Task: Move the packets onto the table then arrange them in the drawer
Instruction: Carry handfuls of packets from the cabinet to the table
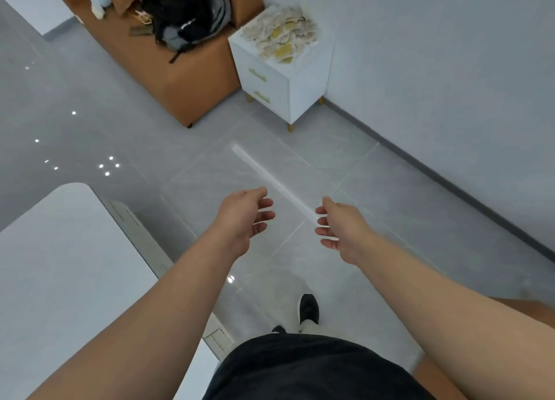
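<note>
A heap of pale cream and yellow packets (280, 35) lies on top of a small white bedside cabinet (306, 78) with two shut drawers (259, 84) and gold handles, far ahead by the wall. My left hand (243, 216) and my right hand (339, 228) are stretched forward over the grey floor, palms facing each other, fingers loosely curled and holding nothing. Both hands are well short of the cabinet.
A brown sofa (192, 78) with a black backpack (186, 12) stands left of the cabinet. A white table (60, 264) fills the lower left. The grey wall (435, 69) runs along the right. My black shoe (307, 308) is on the tiled floor below.
</note>
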`<control>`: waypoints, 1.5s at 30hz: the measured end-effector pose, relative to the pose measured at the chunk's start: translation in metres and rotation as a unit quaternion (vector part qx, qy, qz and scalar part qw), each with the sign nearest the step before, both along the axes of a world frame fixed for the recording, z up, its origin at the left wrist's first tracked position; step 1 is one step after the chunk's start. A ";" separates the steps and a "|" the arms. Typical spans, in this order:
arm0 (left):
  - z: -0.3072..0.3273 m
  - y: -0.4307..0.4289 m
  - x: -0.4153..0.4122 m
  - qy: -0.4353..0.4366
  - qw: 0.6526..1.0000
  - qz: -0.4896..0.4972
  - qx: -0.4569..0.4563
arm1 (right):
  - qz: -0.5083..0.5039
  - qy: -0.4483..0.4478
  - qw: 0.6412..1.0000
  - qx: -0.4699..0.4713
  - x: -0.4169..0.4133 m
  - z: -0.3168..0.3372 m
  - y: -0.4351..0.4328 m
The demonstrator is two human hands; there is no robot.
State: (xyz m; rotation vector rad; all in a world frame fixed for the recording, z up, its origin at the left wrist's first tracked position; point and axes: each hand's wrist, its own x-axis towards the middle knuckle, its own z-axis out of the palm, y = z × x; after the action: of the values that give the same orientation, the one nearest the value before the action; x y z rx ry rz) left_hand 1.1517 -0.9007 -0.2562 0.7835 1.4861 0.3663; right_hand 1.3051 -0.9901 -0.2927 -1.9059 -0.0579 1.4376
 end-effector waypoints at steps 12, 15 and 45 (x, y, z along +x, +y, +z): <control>-0.045 0.169 0.107 -0.020 0.999 0.023 -0.035 | -0.012 -0.023 1.000 -0.005 0.119 -0.009 0.174; -0.059 0.234 0.148 -0.021 0.999 0.001 -0.044 | -0.021 -0.040 0.999 0.003 0.158 -0.012 0.244; -0.176 0.816 0.381 0.248 0.919 -0.303 0.042 | -0.130 0.138 0.970 -0.153 0.385 -0.147 0.798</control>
State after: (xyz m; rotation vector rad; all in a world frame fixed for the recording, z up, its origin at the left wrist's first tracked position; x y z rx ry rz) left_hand 1.5326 -0.0851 -0.4326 1.4278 1.5975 -0.2649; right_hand 1.6901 -0.1918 -0.4393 -1.8457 0.5549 1.5811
